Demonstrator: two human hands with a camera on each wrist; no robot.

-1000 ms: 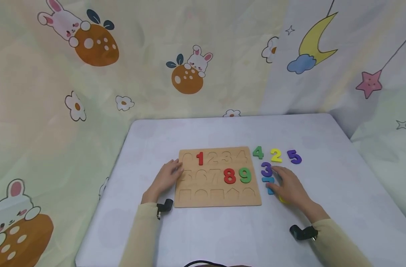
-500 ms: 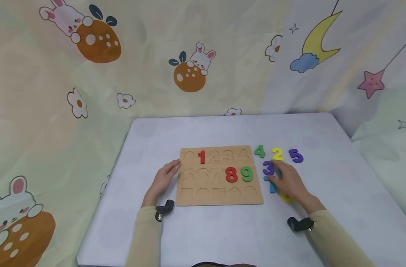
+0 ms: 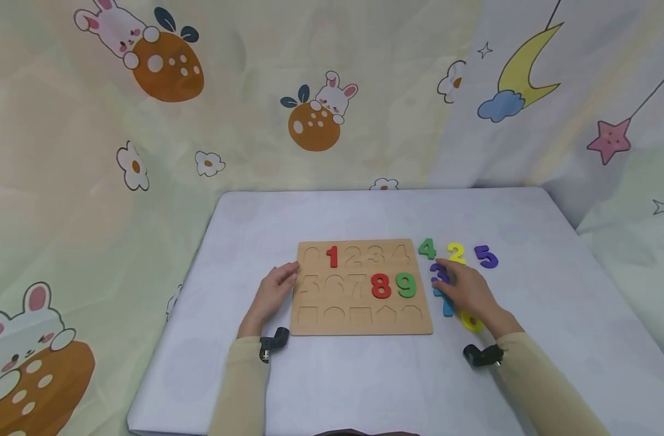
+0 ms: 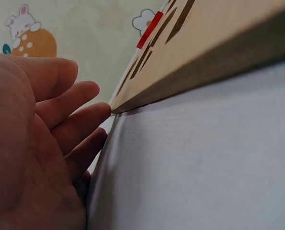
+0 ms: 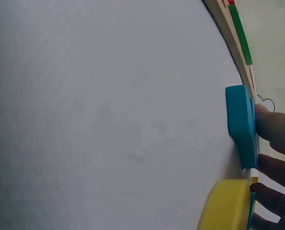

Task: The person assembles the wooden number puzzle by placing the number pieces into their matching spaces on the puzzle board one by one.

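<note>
A wooden number board (image 3: 365, 330) lies on the table with a red 1 (image 3: 332, 257), a red 8 (image 3: 380, 286) and a green 9 (image 3: 406, 285) in it. Fingers extended, my left hand (image 3: 272, 295) touches the board's left edge; the left wrist view shows its fingertips at the board's corner. To the right of the board, my right hand (image 3: 469, 293) pinches a purple 3 (image 3: 440, 274) between thumb and index finger, which partly cover it. Just below lies a blue 7 (image 3: 448, 307), and a yellow rounded piece (image 3: 471, 323) sits under the wrist side. The right wrist view hides the 3.
Beyond the right hand lie a green 4 (image 3: 427, 248), a yellow 2 (image 3: 456, 252) and a purple 5 (image 3: 486, 257). The white table (image 3: 359, 387) ends at a printed cloth backdrop (image 3: 245, 79) behind and at the sides.
The right hand has moved slightly up and left from beside the 3 and 7, and its thumb and index finger have closed on the purple 3. The left hand stays at the board's edge.
</note>
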